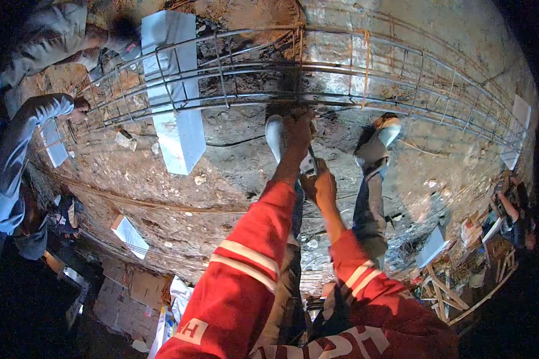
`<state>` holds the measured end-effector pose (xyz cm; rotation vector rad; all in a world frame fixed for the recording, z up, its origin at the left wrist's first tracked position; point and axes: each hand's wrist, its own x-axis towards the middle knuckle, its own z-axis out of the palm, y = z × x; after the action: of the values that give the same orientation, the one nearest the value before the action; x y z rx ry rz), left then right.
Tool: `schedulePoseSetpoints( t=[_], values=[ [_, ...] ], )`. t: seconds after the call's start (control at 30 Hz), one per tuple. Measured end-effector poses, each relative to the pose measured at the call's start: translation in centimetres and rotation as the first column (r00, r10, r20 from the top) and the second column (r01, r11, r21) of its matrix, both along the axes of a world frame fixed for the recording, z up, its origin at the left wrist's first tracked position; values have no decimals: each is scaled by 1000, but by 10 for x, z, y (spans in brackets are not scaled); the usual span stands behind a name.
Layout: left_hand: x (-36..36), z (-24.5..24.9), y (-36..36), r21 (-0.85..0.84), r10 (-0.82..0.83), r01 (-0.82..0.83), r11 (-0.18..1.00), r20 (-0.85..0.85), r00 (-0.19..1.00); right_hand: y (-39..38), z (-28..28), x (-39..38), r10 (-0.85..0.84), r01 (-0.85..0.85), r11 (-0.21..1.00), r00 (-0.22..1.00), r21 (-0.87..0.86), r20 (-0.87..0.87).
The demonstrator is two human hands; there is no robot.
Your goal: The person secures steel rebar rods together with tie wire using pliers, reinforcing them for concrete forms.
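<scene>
Your right hand (324, 186) is nearest to you, curled tight around the handle of a slim metal tool (312, 160). The tip of the tool points away from you, toward your left hand (297, 128). That left hand is farther out, with its fingers closed on the near bars of the rebar cage (251, 99), which runs crosswise just beyond both hands. I cannot tell what kind of tool it is or whether its tip touches a bar, because the spot is dark and partly hidden.

As I judge it, the work goes best if your left hand holds the bar steady and your right brings the tool in close beside it. Hold your wrist straight and do not reach across your left forearm.

Your left boot (274, 136) is just beside the left hand, and your right boot (384, 133) is off to the right of both hands. Both stand on rough, stony ground (233, 173), so plant your feet before you pull.

The cage's upright ties crowd the gap past your left hand, and orange wire (365, 60) hangs just right of it. A white block (176, 119) props the cage to the left. Farther left, a co-worker's grey sleeve (24, 143) reaches the same cage, so any jolt may carry along it. Timber scraps (461, 287) lie well to the right.
</scene>
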<state>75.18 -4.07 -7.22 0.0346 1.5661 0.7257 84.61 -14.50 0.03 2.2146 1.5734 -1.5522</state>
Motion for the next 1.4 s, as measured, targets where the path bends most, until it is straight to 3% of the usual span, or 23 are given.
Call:
schedulePoseSetpoints(
  t=[0.1, 0.13, 0.23, 0.3, 0.33, 0.4, 0.43, 0.5, 0.53, 0.6, 0.7, 0.77, 0.8, 0.87, 0.97, 1.03, 1.07, 1.1, 1.2, 1.27, 1.3, 1.33, 1.4],
  values=[
    [6, -24, -11, 45, -153, 184, 982, -384, 911, 10, 8, -21, -138, 165, 974, 975, -153, 173],
    [3, -21, -10, 34, -194, 245, 969, -508, 839, -8, -24, -21, -221, 198, 960, 970, -198, -102],
    [-33, 28, 19, -36, -497, 500, 865, -199, 845, -12, -33, -29, -367, 227, 916, 806, -331, -464],
    [-50, 30, 20, 115, -327, 315, 942, 521, 788, 0, -10, -18, -864, 140, 498, 172, -856, -474],
    [-41, 25, 19, -39, -214, 294, 955, 594, 775, 0, -8, -13, -948, 5, 317, -31, -949, -317],
    [-34, 20, 15, 18, -249, 284, 959, 539, 804, 1, -15, 0, -920, -154, 392, -60, -907, -387],
    [-31, 21, 14, 66, -282, 285, 956, 469, 837, 1, -14, 4, -919, -146, 393, -56, -908, -390],
    [-14, -5, -1, 6, -268, 287, 958, 376, 887, 7, -1, -1, -515, 279, 849, 625, -448, -586],
    [-2, -28, -15, 85, -530, 549, 831, -173, 830, 13, 14, -10, -621, 488, 746, 755, -452, -211],
    [17, -37, -18, -28, -526, 596, 802, -507, 683, 14, 40, -20, -345, 367, 922, 923, -124, 171],
    [22, 19, 12, -405, -635, 493, 770, -563, 529, 5, 23, -19, -315, 304, 935, 948, -184, -35],
    [12, 0, 10, -464, -697, 654, 597, -704, 137, 8, 11, -4, -590, 299, 771, 670, -563, -452],
    [-5, -1, 8, -215, -620, 588, 780, -398, 677, 17, 6, 8, -781, 167, 572, 410, -803, -471],
    [-22, 8, 8, -69, -88, 121, 990, 357, 930, 25, 10, 22, -915, -73, 349, 188, -934, -356],
    [-26, 11, 10, -109, -118, 171, 979, 381, 917, 41, 32, 11, -757, 128, 517, 529, -846, -383],
    [-13, 11, 6, 55, -317, 313, 948, 159, 935, 26, 36, 4, -686, 204, 691, 488, -694, -540],
    [6, 6, 6, -113, -374, 357, 927, -236, 897, 20, 41, -5, -385, 274, 895, 874, -352, -297],
    [11, 9, 7, -190, -404, 357, 915, -421, 812, 18, 41, -9, -109, 110, 994, 981, 5, 160],
    [14, 44, 17, -426, -630, 471, 773, -606, 486, 12, -2, -1, 134, -151, 977, 983, -148, -122],
    [1, 50, 21, -500, -709, 523, 691, -609, 355, -24, -29, -1, -340, 224, 937, 754, -266, -562],
    [-7, 45, 21, -277, -506, 443, 853, -226, 832, -40, -40, -1, -518, 333, 855, 508, -398, -688],
    [-13, 39, 17, -156, -160, 216, 964, 309, 938, -31, -30, -3, -553, 295, 831, 530, -471, -643],
    [-23, 32, 17, -97, -328, 358, 929, 237, 914, 4, -4, -1, -597, 221, 769, 584, -599, -550]
  ],
)
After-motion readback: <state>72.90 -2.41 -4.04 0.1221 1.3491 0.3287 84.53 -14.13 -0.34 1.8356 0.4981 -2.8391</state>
